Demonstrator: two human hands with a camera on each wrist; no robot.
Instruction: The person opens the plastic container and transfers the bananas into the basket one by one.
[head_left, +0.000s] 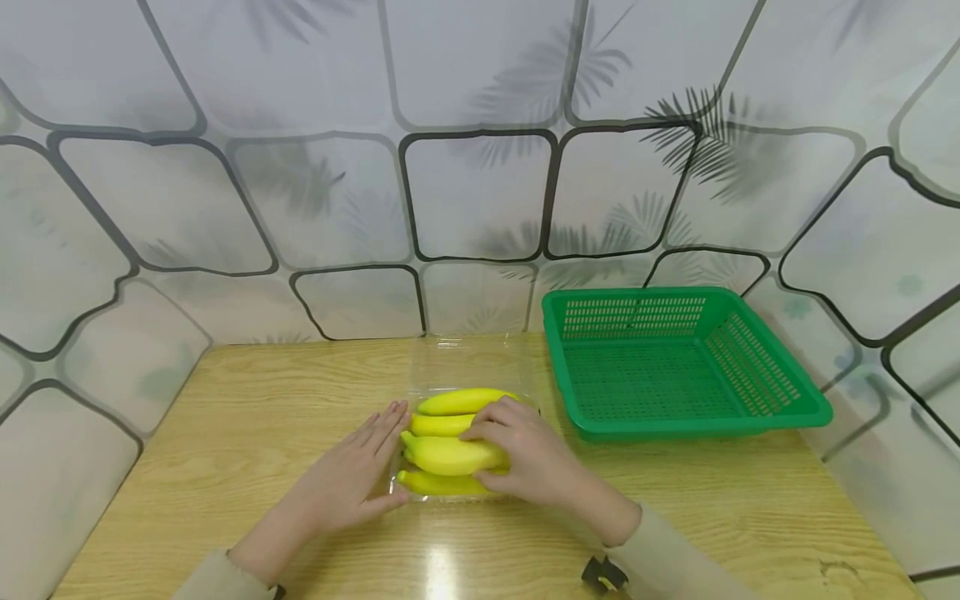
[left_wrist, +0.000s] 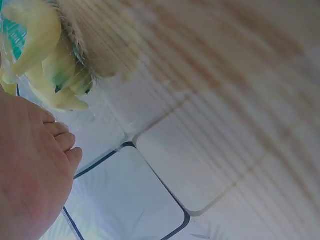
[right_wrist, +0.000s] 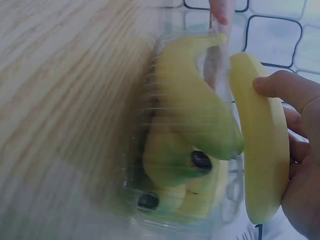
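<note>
A clear plastic clamshell box (head_left: 472, 360) holds several yellow bananas (head_left: 459, 402), its lid tipped back toward the wall. My right hand (head_left: 534, 454) grips one banana (right_wrist: 260, 145) over the others, thumb on one side and fingers on the other. That banana is above the box's rim in the right wrist view. At the box's left side, my left hand (head_left: 347, 482) lies with straight fingers, the tips at its edge. Through the clear wall, the dark ends of bananas (right_wrist: 192, 102) show in the right wrist view. The right hand hides the bananas' right ends in the head view.
A green plastic basket (head_left: 693, 429) with slotted sides stands on the right of the wooden table (head_left: 262, 417), close to the box. Behind the table rises a wall covering (head_left: 480, 200) with a stone-and-leaf pattern.
</note>
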